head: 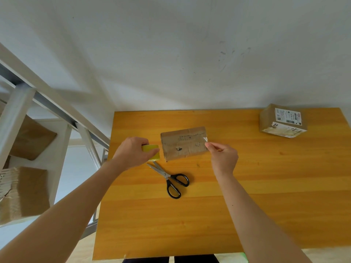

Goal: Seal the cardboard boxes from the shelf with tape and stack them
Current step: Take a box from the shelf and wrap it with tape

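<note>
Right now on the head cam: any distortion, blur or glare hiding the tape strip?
Head view: wide-angle bowing and blur on the shelf at left; table centre sharp; the tape strip is nearly invisible, only a glint by the right hand over the flat box; scissors cast a soft shadow.

left hand (133, 151) gripping tape roll (152, 153), right hand (223, 155) pinching tape end (205, 139) over box (183, 145)

The table (247, 205) is surfaced in smooth, faintly glossy wood; the box (182, 147) is made of matt, scuffed cardboard. The tape (205, 139) is seen as clear glossy film, and the scissors (167, 177) are formed of bright metal with black plastic handles.
</note>
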The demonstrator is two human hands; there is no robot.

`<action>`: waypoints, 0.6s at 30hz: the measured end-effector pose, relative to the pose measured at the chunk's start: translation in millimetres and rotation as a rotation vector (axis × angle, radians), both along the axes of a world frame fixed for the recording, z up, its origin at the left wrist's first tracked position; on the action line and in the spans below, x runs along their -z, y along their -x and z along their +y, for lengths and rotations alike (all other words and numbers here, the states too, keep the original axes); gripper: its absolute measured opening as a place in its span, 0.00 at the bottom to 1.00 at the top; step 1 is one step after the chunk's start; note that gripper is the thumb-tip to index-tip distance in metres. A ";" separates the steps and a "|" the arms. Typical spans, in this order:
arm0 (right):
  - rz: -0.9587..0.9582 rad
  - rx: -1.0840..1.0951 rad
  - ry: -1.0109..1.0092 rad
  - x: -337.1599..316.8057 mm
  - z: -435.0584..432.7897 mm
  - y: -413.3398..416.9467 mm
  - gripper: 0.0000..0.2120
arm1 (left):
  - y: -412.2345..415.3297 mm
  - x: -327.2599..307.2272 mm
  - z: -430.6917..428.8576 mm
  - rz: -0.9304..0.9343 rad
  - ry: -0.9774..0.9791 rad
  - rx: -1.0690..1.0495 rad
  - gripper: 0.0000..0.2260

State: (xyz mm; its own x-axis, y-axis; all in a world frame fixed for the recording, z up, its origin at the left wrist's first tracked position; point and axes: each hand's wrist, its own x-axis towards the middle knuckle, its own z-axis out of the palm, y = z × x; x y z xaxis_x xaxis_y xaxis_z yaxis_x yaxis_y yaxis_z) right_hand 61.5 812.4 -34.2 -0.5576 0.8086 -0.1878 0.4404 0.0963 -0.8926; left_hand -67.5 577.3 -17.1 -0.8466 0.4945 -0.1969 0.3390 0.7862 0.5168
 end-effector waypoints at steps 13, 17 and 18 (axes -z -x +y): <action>-0.035 0.029 -0.030 -1.4 -4.1 3.5 0.05 | 0.6 4.1 0.0 -0.038 0.000 0.006 0.19; -0.049 0.028 -0.033 -1.4 -3.7 4.5 0.05 | 0.9 6.0 -0.6 -0.037 -0.005 0.017 0.20; -0.059 0.024 -0.043 -1.3 -3.9 4.7 0.05 | 1.1 6.5 -0.9 -0.037 -0.006 0.016 0.21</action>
State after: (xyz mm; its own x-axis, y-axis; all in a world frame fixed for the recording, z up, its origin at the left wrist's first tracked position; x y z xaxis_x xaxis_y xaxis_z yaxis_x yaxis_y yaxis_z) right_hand 56.7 808.5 -32.9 -0.5269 0.8298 -0.1842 0.4944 0.1229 -0.8605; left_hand -68.6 576.5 -23.6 -0.8308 0.5092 -0.2247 0.3320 0.7775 0.5342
